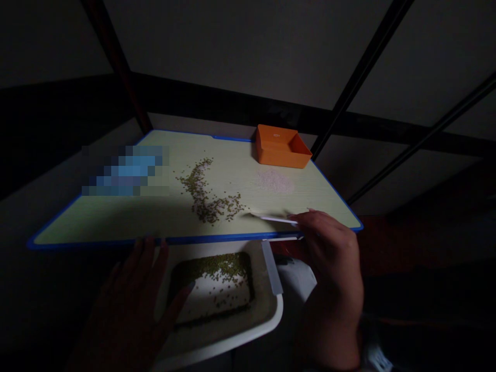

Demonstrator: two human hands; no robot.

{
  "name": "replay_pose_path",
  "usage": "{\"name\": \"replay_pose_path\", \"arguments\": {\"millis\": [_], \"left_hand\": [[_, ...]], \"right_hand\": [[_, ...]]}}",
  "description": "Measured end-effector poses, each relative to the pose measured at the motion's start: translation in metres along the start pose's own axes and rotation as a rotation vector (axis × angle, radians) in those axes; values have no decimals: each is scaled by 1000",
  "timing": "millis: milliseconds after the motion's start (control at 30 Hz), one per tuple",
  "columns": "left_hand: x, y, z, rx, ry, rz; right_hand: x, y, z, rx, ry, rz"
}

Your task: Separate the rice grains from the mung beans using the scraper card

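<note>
My right hand [329, 232] pinches a slim white stick [277, 219] whose tip points left, low over the board [163, 217]. Close to that tip lies a curved scatter of small green and pale grains [209, 206], possibly beans mixed with rice. My left hand [132, 289], in deep shadow, rests at the left side of a white plastic container [267, 315]. Its fingers are apart, reaching to the board's near edge, and the thumb extends over the container's inside. Green grains [225, 266] lie along the container's far side and bottom.
An orange open box [284, 155] stands at the board's far right corner. In front of it is a thin patch of pale grains [275, 181]. A blurred blue patch [132, 168] covers the board's left side. Dark panelled walls [240, 51] rise behind.
</note>
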State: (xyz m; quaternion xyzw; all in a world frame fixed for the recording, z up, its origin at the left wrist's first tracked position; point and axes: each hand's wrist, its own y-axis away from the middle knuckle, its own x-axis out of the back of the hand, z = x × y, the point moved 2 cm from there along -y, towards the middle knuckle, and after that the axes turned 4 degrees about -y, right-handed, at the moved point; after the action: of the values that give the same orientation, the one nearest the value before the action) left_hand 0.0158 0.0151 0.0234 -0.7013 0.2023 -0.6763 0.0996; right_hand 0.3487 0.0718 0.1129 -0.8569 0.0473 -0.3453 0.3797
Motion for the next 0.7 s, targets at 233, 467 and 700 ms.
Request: {"name": "replay_pose_path", "arguments": {"millis": [233, 467, 700], "left_hand": [[1, -2, 1, -4, 2, 3], [1, -2, 1, -4, 5, 13], [0, -1, 1, 7, 14, 6]], "right_hand": [[-8, -3, 4, 24, 22, -10], [-15, -5, 12, -10, 50, 33], [-10, -5, 11, -17, 77, 44]]}}
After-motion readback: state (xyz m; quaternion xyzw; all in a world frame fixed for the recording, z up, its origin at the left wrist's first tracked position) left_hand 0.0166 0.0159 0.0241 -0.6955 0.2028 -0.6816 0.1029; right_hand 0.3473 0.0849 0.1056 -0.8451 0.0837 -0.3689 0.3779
